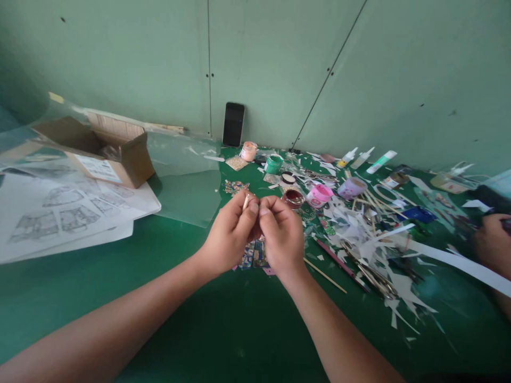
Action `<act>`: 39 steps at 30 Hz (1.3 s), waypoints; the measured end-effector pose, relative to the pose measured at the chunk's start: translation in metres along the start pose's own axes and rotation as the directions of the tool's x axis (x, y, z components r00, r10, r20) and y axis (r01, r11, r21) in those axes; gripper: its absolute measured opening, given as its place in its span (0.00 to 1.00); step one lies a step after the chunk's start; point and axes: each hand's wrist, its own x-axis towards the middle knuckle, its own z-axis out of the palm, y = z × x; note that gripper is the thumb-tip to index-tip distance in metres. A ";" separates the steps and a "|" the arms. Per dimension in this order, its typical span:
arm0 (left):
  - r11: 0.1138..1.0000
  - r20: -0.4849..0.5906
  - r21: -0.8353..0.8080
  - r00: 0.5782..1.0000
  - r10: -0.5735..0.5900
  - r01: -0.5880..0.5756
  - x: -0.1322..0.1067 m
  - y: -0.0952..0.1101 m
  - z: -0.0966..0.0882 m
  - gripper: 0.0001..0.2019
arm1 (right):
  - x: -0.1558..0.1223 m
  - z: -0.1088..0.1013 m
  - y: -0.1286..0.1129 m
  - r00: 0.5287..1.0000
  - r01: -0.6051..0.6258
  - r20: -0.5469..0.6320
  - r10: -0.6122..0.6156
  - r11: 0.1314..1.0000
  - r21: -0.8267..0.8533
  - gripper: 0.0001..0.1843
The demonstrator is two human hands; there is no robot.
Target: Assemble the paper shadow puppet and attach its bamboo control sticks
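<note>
My left hand point(231, 234) and my right hand point(281, 234) meet above the green table point(167, 298), fingers curled and fingertips pressed together. A thin wooden stick point(245, 201) pokes up from the pinch of my left hand. What my right hand pinches is too small to make out. Just under both hands lies a colourful patterned piece point(252, 255) flat on the table. Small paint pots stand beyond the hands: a dark red one point(293, 198), a pink one point(319, 194) and a green one point(273, 163).
An open cardboard box point(115, 149) and printed sheets point(64, 213) lie at the left. A black phone point(233, 124) leans on the wall. Paper scraps, sticks, scissors point(369, 274) and glue bottles point(381, 161) crowd the right. Another person's hand point(493, 244) shows at the right edge.
</note>
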 end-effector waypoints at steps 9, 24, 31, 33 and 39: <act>0.986 0.049 -0.152 0.997 -0.056 0.063 0.006 0.006 -0.003 0.16 | 0.005 -0.012 -0.007 0.997 -0.056 0.063 0.051 0.996 0.076 0.13; 0.995 -0.113 0.097 0.994 -0.015 0.026 -0.001 -0.006 0.001 0.13 | -0.002 0.005 0.003 1.000 -0.019 0.014 0.020 0.999 -0.045 0.14; 0.982 -0.228 0.191 0.973 0.033 0.011 -0.004 -0.001 0.009 0.13 | -0.005 0.015 0.007 0.996 0.003 -0.092 -0.010 0.998 -0.067 0.13; 0.987 -0.248 0.161 0.969 0.014 0.027 -0.004 0.001 0.011 0.13 | -0.006 0.016 0.007 0.995 0.018 -0.098 -0.023 0.998 -0.052 0.12; 0.998 -0.283 -0.008 0.957 -0.068 0.069 -0.003 0.004 0.013 0.13 | -0.006 0.015 0.005 0.994 0.006 -0.106 -0.009 1.000 -0.030 0.12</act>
